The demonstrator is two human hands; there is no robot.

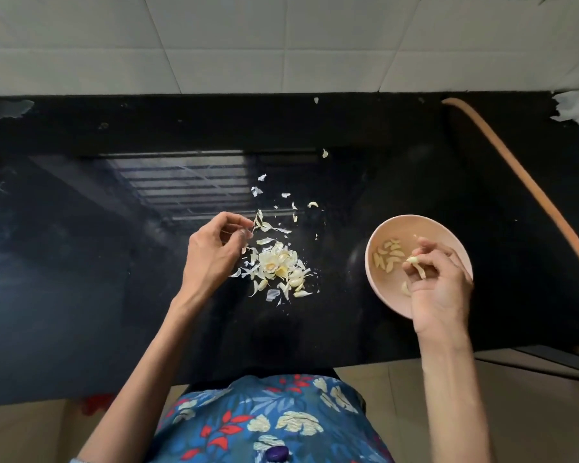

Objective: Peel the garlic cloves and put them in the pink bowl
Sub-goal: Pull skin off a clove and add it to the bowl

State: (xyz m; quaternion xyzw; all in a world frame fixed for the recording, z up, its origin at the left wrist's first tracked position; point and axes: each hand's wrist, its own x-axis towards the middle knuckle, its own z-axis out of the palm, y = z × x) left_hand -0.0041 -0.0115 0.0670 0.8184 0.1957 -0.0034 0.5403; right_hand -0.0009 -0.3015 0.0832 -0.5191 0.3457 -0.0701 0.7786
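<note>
Floral blue clothing point(268, 426) fills the near edge, against the black countertop point(81, 262). On that counter stands the pink bowl point(448, 233), holding a cluster of pale, bare peeled cloves point(388, 259). Over the bowl's near side, the right hand point(438, 289) pinches one smooth, cream-coloured garlic clove point(412, 260) between curled fingertips. Left of the bowl lies a heap of garlic skins point(278, 267), papery and white. Beside that heap, farther from the bowl, the left hand point(214, 252) pinches a thin skin flake point(257, 219), fingers curled.
</note>
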